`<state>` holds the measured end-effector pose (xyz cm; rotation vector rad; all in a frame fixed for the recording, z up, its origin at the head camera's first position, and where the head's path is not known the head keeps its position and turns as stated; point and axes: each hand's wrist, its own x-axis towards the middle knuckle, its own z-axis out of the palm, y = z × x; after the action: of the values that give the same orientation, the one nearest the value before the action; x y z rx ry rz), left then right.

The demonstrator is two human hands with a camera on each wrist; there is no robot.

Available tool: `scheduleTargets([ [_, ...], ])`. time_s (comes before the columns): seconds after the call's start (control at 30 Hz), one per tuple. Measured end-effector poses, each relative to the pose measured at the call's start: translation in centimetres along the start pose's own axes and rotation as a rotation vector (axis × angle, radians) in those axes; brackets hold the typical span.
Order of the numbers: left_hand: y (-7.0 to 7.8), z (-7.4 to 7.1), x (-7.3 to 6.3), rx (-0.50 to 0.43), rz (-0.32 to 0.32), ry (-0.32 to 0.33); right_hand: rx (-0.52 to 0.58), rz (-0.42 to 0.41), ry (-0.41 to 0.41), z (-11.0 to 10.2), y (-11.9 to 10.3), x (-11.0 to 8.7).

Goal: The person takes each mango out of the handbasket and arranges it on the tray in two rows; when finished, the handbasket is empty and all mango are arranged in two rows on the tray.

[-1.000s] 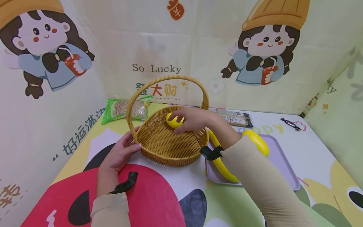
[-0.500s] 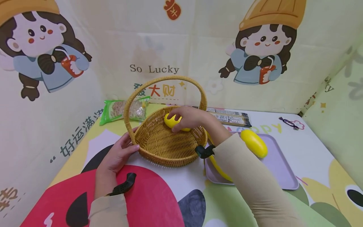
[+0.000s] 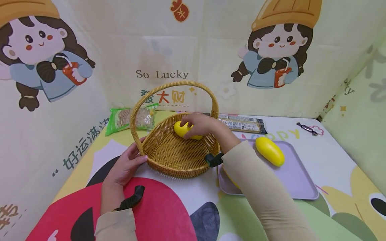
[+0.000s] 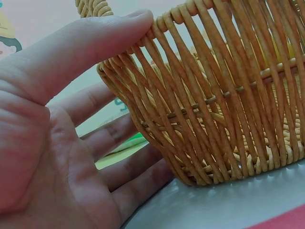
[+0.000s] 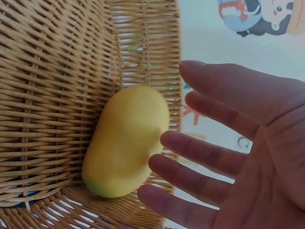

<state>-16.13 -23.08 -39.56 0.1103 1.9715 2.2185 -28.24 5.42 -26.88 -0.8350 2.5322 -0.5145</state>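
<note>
A yellow mango (image 3: 180,130) with a greenish tip lies in the wicker basket (image 3: 181,170), against its far wall. My right hand (image 3: 202,124) is over it with fingers spread and loosely bent. In the right wrist view the fingertips (image 5: 157,164) are right at the side of the mango (image 5: 126,143), and the thumb stands away from it. My left hand (image 3: 126,167) holds the basket's left end near the foot of the handle. Its thumb (image 4: 138,21) lies on the rim, while the other fingers reach round the outer wall.
Right of the basket stands a lilac tray (image 3: 297,180) with another yellow mango (image 3: 269,151). A long yellow banana (image 3: 231,177) there is mostly hidden by my right sleeve. Behind are a green-edged food bag (image 3: 120,118), long dark-ended packs (image 3: 245,124) and a wrapped candy (image 3: 307,129).
My right hand has shifted slightly, and more of the mango shows beneath its fingers. The right sleeve now covers more of the banana. The left hand keeps its hold on the basket.
</note>
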Motion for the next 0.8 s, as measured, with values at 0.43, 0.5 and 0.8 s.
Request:
scheduleTargets([
  [0.43,-0.1,-0.1,-0.1,0.000,-0.001,0.003,0.015,0.035,0.062,0.4,0.7,0.8],
  [0.5,-0.1,0.0,0.0,0.002,0.003,0.001,-0.001,0.039,0.052,0.4,0.8,0.9],
  [0.8,0.0,0.0,-0.1,-0.006,0.001,0.002,0.038,0.048,0.067,0.6,0.7,1.3],
])
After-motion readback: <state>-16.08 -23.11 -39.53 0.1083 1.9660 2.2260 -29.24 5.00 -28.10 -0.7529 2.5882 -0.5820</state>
